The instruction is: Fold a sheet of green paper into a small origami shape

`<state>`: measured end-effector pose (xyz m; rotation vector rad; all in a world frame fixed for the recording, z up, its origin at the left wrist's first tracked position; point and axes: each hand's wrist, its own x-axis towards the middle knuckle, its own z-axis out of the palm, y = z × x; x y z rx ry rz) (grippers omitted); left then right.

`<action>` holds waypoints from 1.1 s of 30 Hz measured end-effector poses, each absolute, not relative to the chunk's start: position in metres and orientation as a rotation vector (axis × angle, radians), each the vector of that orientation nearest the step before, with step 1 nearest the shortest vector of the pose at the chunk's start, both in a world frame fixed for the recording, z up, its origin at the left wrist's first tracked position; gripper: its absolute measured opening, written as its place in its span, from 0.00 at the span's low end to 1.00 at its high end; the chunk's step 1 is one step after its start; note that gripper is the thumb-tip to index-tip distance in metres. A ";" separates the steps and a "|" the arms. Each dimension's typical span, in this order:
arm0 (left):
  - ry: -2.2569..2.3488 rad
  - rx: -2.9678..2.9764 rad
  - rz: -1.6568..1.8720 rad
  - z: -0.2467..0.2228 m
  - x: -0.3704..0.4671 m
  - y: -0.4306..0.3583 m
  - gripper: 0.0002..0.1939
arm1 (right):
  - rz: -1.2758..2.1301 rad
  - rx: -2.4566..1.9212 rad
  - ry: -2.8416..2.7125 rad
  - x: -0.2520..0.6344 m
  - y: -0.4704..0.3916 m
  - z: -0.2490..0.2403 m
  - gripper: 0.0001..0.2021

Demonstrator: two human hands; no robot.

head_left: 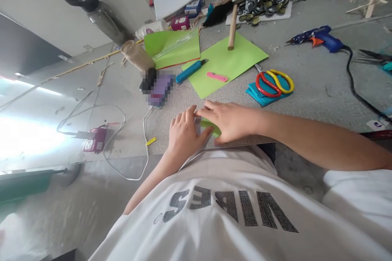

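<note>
A small piece of green paper lies at the table's front edge, mostly covered by my hands. My left hand holds its left side, with the thumb reaching across onto it. Over its far and right side curls my right hand, thumb near the edge. Just beyond are a larger green sheet, a small pink knife-like tool and a blue utility knife. Right of them, scissors with red and yellow handles rest on folded blue cloth or paper.
A blue glue gun lies at right with its black cable. Bottle caps are heaped on a white board behind a wooden stick. At left stand a dark bottle and a jar, near a white cable.
</note>
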<state>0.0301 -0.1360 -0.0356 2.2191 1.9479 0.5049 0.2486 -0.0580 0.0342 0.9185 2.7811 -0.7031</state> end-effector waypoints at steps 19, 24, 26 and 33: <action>1.429 2.323 0.305 0.052 -0.011 -0.081 0.21 | -0.489 0.876 2.857 0.245 -0.062 0.027 0.23; 1.428 2.126 0.585 0.006 0.003 -0.050 0.16 | -0.600 0.659 2.845 0.248 -0.059 0.031 0.23; 1.424 2.051 0.669 -0.012 0.006 -0.046 0.17 | -0.705 0.562 2.853 0.252 -0.054 0.030 0.27; 1.322 2.060 0.722 -0.033 0.001 -0.044 0.20 | -0.616 0.515 3.052 0.258 -0.041 0.007 0.32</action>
